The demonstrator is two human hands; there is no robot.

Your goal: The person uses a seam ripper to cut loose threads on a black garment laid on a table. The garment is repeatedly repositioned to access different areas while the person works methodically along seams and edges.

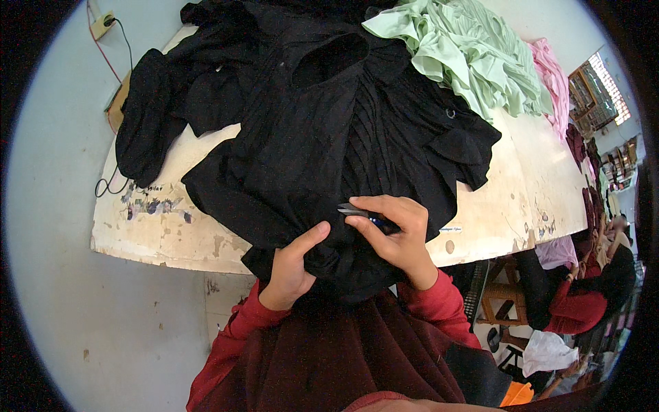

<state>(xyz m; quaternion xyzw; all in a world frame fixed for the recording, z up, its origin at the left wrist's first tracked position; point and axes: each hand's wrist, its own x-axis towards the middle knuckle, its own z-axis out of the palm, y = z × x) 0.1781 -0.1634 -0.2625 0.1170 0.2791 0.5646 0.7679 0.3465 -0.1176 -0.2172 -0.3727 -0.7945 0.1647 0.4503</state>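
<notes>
Fingers of the right hand (397, 237) clamp small thread snips (355, 212); the left hand (292, 264) pinches the black garment (309, 151) at the worktop's (522, 199) near edge. Bunched folds risk a nicked cloth.

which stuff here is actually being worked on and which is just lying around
In hand:
- black garment, gripped at its near edge by the left hand
- snips, held in the right hand against the cloth

Lying about:
- green cloth pile
- pink cloth
- second black garment at the table's left end
- power strip and cord on the floor
</notes>
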